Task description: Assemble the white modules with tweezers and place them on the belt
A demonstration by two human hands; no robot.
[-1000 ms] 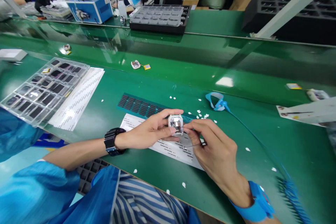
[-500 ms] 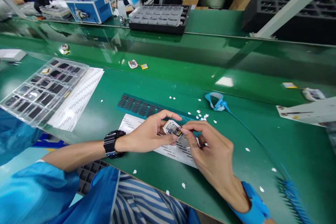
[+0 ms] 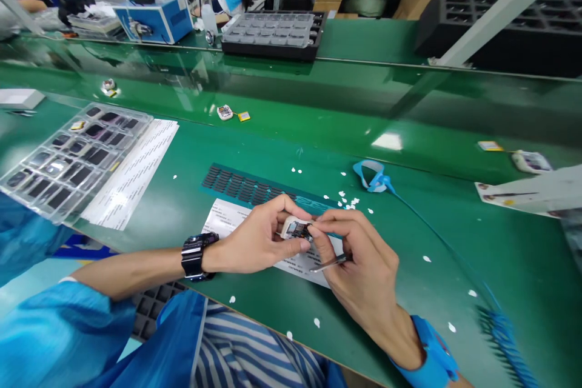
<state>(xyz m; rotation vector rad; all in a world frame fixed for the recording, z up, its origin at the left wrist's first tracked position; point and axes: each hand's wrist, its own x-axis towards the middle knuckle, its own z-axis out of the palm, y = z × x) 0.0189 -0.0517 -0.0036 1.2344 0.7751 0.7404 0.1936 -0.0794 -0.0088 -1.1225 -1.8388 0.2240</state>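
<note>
Table, green and glossy, fills the view, with a belt running across its far half. On the near left lies a clear tray, its pockets mostly filled with dark flat parts, and a printed sheet sits just to its right. At the far side a second tray rests on a dark base; what its pockets hold cannot be made out. Near the middle, a dark strip of small pads lies beside a label sheet. The left hand pinches a small white module between thumb and fingers, just above the label sheet. The right hand presses its fingertips to the module's right edge and also grips tweezers tucked against the palm. For this fine fitting, it seems best to keep the module steady in the left pinch, work with light pressure at the edge, and keep the tweezer tips away from the exposed board. A blue strap lies further right, amid white scraps.
</note>
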